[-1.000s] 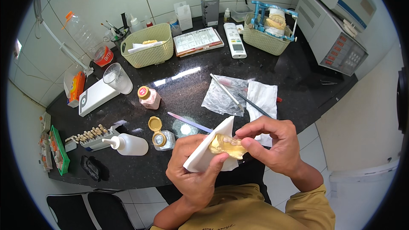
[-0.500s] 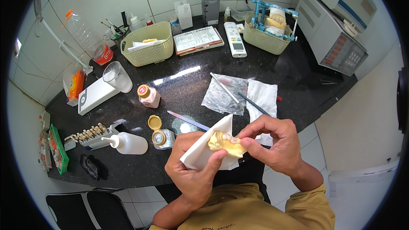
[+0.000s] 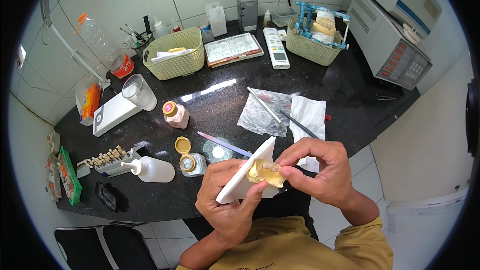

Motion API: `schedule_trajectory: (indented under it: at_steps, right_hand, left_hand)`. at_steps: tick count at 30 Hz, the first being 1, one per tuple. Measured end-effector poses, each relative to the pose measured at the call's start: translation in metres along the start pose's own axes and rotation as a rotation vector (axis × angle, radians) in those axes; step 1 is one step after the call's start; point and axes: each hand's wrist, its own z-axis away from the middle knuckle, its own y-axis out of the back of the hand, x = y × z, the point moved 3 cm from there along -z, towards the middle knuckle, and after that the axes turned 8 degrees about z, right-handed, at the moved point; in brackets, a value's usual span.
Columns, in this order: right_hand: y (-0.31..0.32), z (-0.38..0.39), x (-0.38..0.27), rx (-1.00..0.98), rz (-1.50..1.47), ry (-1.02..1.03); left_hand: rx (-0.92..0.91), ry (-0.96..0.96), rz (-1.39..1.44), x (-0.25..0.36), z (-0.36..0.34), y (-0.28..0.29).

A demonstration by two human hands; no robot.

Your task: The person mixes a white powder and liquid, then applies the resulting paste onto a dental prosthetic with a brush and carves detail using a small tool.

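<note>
My left hand [image 3: 227, 202] grips a folded white paper sheet [image 3: 234, 182] with a yellow dental cast [image 3: 262, 176] on it, its thumb pressing the cast's near side. My right hand [image 3: 315, 172] pinches at the tooth-coloured row [image 3: 272, 166] along the cast's upper right; whether that piece is loose or fixed, I cannot tell. Just behind the paper lies a lilac-handled tool [image 3: 220, 141]. Farther right are a crumpled plastic sheet [image 3: 252, 115] with a pale brush [image 3: 267, 107] and a white cloth [image 3: 307, 112] with a dark tool [image 3: 297, 122] across it.
A white squeeze bottle [image 3: 155, 170], open gold-lidded jar [image 3: 196, 165], pink jar [image 3: 177, 120] and tooth shade holder [image 3: 115, 165] stand left. Behind are a cup [image 3: 142, 95], two baskets [image 3: 175, 70] [image 3: 310, 52] and a remote [image 3: 276, 47]. A grey machine [image 3: 400, 67] stands right.
My hands rose a little with the paper and cast, then settled back slightly lower. My right fingertips have shifted a little along the tooth row.
</note>
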Motion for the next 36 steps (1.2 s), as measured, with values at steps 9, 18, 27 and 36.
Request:
schedule_trajectory:
  at_steps: [9,18,27,36]
  right_hand:
    - [-0.0001,0.0007,-0.0003,0.019,-0.006,-0.002]
    - [-0.0001,0.0022,-0.0009,0.044,-0.018,0.005]
    - [-0.0012,0.0040,0.0003,0.051,-0.041,0.015]
    - [-0.0016,0.0053,0.0017,0.058,-0.055,0.023]
  left_hand:
    - [-0.005,-0.027,-0.012,0.0007,-0.0005,-0.0015]
    - [-0.016,-0.055,-0.029,0.0003,-0.0015,-0.0021]
    - [-0.006,-0.042,-0.032,0.0017,-0.0003,-0.0026]
    - [-0.008,-0.050,-0.035,0.0017,-0.0007,-0.0030]
